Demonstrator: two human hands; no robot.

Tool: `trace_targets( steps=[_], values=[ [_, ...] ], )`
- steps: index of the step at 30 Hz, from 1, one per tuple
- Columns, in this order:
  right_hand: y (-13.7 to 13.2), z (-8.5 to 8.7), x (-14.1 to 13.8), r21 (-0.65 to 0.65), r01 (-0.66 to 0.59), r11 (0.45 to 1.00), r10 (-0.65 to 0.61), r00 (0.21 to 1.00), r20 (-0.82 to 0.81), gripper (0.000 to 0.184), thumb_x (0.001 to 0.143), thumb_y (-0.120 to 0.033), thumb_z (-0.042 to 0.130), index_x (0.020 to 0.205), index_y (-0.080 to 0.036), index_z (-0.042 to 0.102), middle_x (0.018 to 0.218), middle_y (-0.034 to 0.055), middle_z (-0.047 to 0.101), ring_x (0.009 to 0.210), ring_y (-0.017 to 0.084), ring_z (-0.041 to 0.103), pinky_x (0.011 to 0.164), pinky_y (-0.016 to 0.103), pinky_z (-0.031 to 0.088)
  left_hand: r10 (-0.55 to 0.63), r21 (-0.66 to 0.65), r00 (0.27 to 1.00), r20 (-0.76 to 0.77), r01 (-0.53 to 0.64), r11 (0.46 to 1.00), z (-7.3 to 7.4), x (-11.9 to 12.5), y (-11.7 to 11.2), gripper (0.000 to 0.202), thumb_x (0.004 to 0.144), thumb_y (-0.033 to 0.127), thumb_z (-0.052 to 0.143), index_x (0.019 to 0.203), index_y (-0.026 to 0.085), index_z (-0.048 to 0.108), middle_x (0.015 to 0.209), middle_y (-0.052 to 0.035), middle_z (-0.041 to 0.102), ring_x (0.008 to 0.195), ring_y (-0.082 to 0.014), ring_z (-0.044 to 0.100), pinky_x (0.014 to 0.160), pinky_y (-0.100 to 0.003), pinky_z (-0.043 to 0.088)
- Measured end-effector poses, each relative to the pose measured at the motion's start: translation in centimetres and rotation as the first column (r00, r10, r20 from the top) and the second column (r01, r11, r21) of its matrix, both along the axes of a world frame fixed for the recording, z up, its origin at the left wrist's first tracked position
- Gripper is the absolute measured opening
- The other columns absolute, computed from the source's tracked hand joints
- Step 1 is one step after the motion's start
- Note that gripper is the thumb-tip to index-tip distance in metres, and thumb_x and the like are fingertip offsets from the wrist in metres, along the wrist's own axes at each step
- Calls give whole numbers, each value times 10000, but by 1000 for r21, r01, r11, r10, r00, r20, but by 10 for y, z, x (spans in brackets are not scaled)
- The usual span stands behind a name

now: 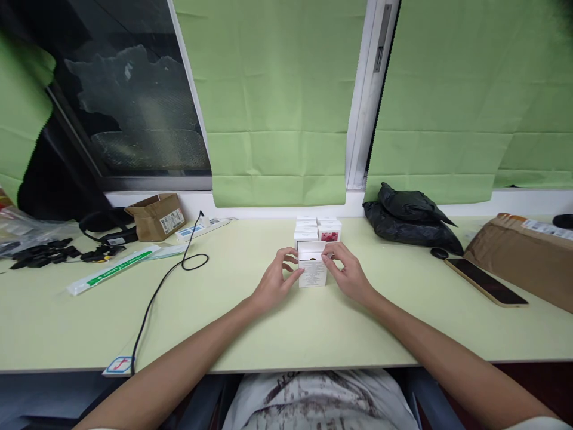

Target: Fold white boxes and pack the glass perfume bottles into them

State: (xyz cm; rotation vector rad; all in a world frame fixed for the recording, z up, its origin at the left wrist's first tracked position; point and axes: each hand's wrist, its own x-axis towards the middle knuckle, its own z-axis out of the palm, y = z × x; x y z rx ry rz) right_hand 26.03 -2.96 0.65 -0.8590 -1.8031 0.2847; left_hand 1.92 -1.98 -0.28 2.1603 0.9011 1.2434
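Note:
A small white box (313, 275) with printed text on its front stands upright on the table, its top flaps raised. Something small and dark shows at its opening. My left hand (277, 279) grips the box's left side, thumb at the front edge. With fingers pinched together, my right hand (349, 273) holds a flap at the upper right corner. Right behind stand several similar white boxes (306, 229) in two rows, one with a red picture (330, 235) on its front.
Left on the table (242, 340) are a black cable (154, 295), a green-and-white packet (117, 270), a small carton (156, 218) and a power strip (203, 228). Black plastic bags (409, 218), a phone (486, 280) and a big brown package (521, 257) lie right.

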Motion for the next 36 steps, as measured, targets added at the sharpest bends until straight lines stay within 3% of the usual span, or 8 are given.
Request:
trace_targets(
  steps=[5,10,16,20,23,27,32,36],
  values=[
    [0,1,0,-12,-2,1000,2,1000,-2,164,1075,-345,512,1054,-258,650,1093,71,653,1069,242,617,894,394,537,7,21,999,-49,-6,1000,4,-1,-2,274,1048,372,578,1311,303,548,1332,-73,583,1133,-223,631,885,-360,580],
    [-1,0,-1,-12,-12,1000,12,1000,-11,165,1073,-363,518,1060,-263,649,1103,69,652,1084,244,622,909,395,542,4,28,998,-58,-2,1000,4,-3,-1,265,1041,365,590,1297,304,564,1302,-69,589,1060,-202,624,832,-336,581],
    [3,-8,-1,-156,60,986,-93,973,-213,271,1020,-447,623,1211,-279,529,1225,64,622,976,217,665,845,390,582,7,27,998,-64,-6,1000,3,-3,0,258,1039,357,596,1290,305,567,1296,-67,588,1035,-195,615,814,-328,574],
    [5,-8,-1,-106,46,993,-67,977,-204,198,1046,-452,574,1066,-255,574,1089,54,592,1004,220,634,888,389,573,0,29,998,-62,1,1000,3,-3,1,261,1041,350,596,1294,299,564,1292,-70,586,1042,-194,609,818,-324,574],
    [3,-5,-1,-52,-9,999,2,990,-140,188,1068,-424,537,1064,-257,624,1110,69,596,1062,233,617,895,385,563,3,31,998,-59,-1,1000,3,-3,1,263,1040,347,597,1296,295,565,1285,-73,588,1044,-197,612,812,-323,577],
    [1,-2,-1,-8,-5,1000,5,997,-78,210,1088,-386,502,1083,-267,675,1167,90,629,1180,257,598,980,419,525,12,46,998,-68,-8,999,4,-3,0,254,1038,337,602,1287,293,578,1279,-73,598,1047,-196,626,818,-326,587],
    [4,-2,2,29,-13,999,15,997,-80,245,1094,-355,492,1047,-260,713,1268,99,649,1290,267,583,1104,463,456,31,153,998,-61,-21,988,5,-3,1,223,1042,311,602,1264,289,616,1450,-95,548,1266,-234,599,877,-346,598],
    [3,-1,1,13,-26,1000,27,992,-125,237,1075,-360,538,927,-248,685,1182,88,696,1189,263,643,1037,446,492,72,227,996,-58,-57,972,5,-3,1,233,1034,291,626,1266,299,646,1487,-86,573,1358,-251,553,906,-371,595]
  ],
)
